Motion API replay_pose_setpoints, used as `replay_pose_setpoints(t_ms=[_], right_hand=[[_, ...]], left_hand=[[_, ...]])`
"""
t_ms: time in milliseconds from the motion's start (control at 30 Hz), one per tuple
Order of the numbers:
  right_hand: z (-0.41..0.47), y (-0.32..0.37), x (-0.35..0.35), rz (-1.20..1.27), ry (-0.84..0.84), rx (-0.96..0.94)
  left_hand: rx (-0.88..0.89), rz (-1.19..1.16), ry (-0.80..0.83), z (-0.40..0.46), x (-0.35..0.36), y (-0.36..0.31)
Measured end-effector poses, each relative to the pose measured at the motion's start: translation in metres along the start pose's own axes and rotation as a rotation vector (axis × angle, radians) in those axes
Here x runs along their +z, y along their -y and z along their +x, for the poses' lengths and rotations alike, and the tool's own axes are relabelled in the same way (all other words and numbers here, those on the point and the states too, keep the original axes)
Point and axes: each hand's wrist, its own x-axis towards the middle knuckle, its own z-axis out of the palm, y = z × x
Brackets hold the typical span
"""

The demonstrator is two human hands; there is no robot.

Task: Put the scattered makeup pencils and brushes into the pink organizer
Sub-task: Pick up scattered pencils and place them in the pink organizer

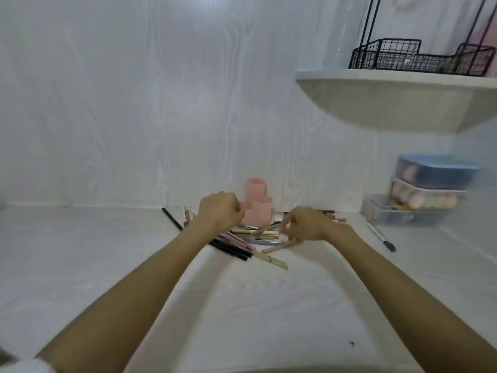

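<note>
Barely started, by the look of it: the pink organizer (255,204) stands against the back wall just beyond the fingers of both hands, and nothing pokes out of the tops of its tubes that I can see. The makeup pencils and brushes (252,239) lie in a loose heap on the white table (94,251), mostly under and between the hands. The left hand (219,211) hovers right beside the organizer with its fingers curled in; whether they hold anything I cannot tell. The right hand (304,224) reaches down with its fingers bent onto a pinkish pencil (279,246), seemingly pinching it. 1 black pencil (172,219) lies left of the left fingers, and another dark-tipped pencil (382,237) well right of the right fingers. Nearly all of it is left to gather.
</note>
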Motion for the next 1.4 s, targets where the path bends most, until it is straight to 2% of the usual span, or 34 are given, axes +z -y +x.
replay_pose_setpoints(t_ms=[100,200,367,433,567,733,867,933,1000,1100,1167,1267,1400], right_hand=[[-0.012,-0.012,0.028,-0.057,0.113,0.035],[-0.017,-0.026,0.064,-0.001,0.048,0.053],[-0.007,-0.040,0.096,0.147,-0.152,0.010],[-0.004,-0.041,0.096,0.216,-0.179,0.008],[0.000,-0.047,0.095,0.247,-0.098,0.027],[-0.002,-0.051,0.093,0.147,-0.065,0.064],[-0.002,-0.062,0.085,0.185,-0.058,0.084],[-0.003,-0.069,0.076,0.235,-0.057,0.082],[-0.004,-0.079,0.069,0.287,-0.047,0.099],[-0.006,-0.091,0.065,0.449,-0.074,0.152],[-0.005,-0.092,0.063,0.685,-0.132,0.170],[0.004,-0.088,0.055,0.986,-0.331,0.187],[0.029,-0.079,0.041,1.381,-0.544,0.191]], left_hand=[[0.018,0.002,0.144,-0.018,0.023,-0.005],[0.099,-0.105,0.257,-0.033,0.049,-0.002],[0.269,-0.151,0.216,-0.039,0.081,0.006],[0.300,-0.146,0.184,-0.037,0.088,0.009],[0.405,-0.156,0.247,-0.029,0.093,0.006],[0.588,-0.035,0.288,-0.006,0.093,-0.011],[0.618,0.006,0.296,0.009,0.091,-0.021],[0.551,-0.081,0.274,0.012,0.088,-0.018],[0.372,-0.305,0.199,0.014,0.082,-0.006],[-0.015,-0.848,-0.150,0.015,0.074,0.023],[-0.193,-1.050,-0.375,0.016,0.075,0.045],[-0.325,-1.216,-0.513,0.019,0.085,0.063],[-0.441,-1.275,-0.648,0.040,0.099,0.059]])
